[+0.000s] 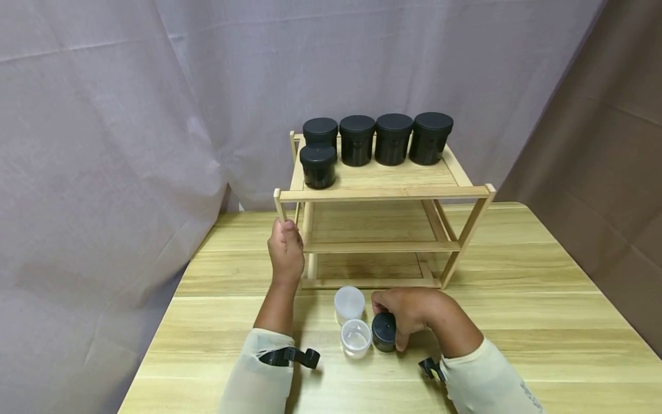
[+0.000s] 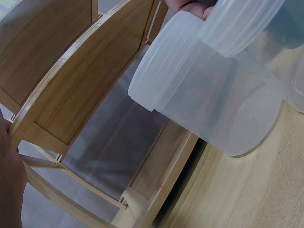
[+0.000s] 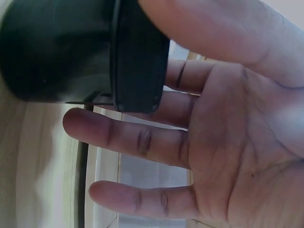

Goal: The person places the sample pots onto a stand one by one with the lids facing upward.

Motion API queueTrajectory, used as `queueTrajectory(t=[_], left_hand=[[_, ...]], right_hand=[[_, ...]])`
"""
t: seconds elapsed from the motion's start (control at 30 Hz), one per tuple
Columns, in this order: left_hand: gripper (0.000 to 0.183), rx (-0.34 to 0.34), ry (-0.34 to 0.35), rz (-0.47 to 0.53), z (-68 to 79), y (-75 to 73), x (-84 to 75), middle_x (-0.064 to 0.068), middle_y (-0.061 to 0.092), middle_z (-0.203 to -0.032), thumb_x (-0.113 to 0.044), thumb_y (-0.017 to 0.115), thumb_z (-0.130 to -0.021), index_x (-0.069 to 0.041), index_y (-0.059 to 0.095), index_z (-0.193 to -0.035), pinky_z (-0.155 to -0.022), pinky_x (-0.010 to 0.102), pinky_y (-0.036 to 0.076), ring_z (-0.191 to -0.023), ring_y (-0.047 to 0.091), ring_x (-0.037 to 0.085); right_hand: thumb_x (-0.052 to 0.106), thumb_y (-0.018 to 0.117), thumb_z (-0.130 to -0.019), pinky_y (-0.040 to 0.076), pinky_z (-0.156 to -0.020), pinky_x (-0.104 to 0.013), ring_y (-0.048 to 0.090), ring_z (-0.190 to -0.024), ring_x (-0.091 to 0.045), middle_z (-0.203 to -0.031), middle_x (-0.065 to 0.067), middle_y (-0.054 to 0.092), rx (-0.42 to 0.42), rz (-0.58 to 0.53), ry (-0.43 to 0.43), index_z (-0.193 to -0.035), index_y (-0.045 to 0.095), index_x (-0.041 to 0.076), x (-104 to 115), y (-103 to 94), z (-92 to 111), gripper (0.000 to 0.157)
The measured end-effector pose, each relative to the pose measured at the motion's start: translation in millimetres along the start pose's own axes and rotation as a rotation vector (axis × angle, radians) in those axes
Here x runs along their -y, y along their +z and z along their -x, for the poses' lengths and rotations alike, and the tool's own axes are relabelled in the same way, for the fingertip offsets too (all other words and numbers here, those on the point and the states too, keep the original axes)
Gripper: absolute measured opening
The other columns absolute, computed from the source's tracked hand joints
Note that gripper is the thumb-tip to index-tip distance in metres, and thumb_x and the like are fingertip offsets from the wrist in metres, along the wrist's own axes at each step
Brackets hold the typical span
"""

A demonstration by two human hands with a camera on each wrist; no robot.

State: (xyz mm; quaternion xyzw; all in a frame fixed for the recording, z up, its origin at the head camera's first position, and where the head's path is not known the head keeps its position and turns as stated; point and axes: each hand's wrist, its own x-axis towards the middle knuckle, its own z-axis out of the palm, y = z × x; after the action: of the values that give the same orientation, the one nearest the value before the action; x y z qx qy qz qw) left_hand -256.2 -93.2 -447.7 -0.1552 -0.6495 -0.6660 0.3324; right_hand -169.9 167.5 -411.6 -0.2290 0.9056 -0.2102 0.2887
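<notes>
My left hand [image 1: 287,250] grips the left front post of a three-tier wooden rack [image 1: 383,194]; at the left edge of the left wrist view only part of that hand shows. On the table, my right hand [image 1: 414,313] holds a small black lidded jar [image 1: 384,332] between thumb and fingers. The right wrist view shows the same black jar [image 3: 61,52] upright in its grasp, with two fingers extended past it. Just left of it stand a translucent jar [image 1: 356,339] and, behind that, another with a frosted white lid [image 1: 349,300].
Along the back of the rack's top shelf stands a row of several black lidded jars [image 1: 357,140]. One shorter black jar [image 1: 318,167] sits ahead of the row at left. The rack rests on a wood-grain table [image 1: 517,276], with a grey curtain [image 1: 233,86] behind.
</notes>
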Motion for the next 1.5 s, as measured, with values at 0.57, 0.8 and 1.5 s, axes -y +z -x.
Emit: queueTrajectory(t=[0.57, 0.8, 1.5], left_hand=[[0.083, 0.011, -0.018, 0.009, -0.5, -1.1, 0.0, -0.011, 0.041, -0.059, -0.073, 0.037, -0.107, 0.009, 0.048, -0.094, -0.044, 0.016, 0.029, -0.05, 0.035, 0.001], [0.085, 0.018, -0.006, 0.012, -0.3, -1.1, -0.8, -0.011, 0.04, -0.06, -0.071, 0.035, -0.108, 0.013, 0.047, -0.095, -0.045, 0.016, 0.03, -0.051, 0.036, 0.0], [0.089, 0.01, 0.003, 0.014, 0.4, -0.5, 0.1, -0.014, 0.041, -0.058, -0.072, 0.035, -0.109, 0.015, 0.047, -0.096, -0.043, 0.017, 0.03, -0.049, 0.037, -0.001]], right_hand=[[0.003, 0.101, -0.063, 0.053, -0.084, -0.036, 0.062, -0.093, -0.019, -0.104, 0.0, 0.068, -0.042, 0.025, -0.04, -0.106, 0.063, 0.018, -7.8, -12.4, 8.2, 0.06], [0.006, 0.102, -0.062, 0.052, -0.084, -0.035, 0.062, -0.093, -0.017, -0.103, 0.002, 0.067, -0.053, 0.038, -0.058, -0.107, 0.063, 0.019, -8.0, -13.7, 9.5, 0.061], [0.015, 0.094, -0.081, 0.056, -0.093, -0.041, 0.064, -0.106, -0.019, -0.123, -0.004, 0.069, -0.101, 0.004, -0.143, -0.134, 0.065, 0.015, -9.9, -21.5, 15.8, 0.061]])
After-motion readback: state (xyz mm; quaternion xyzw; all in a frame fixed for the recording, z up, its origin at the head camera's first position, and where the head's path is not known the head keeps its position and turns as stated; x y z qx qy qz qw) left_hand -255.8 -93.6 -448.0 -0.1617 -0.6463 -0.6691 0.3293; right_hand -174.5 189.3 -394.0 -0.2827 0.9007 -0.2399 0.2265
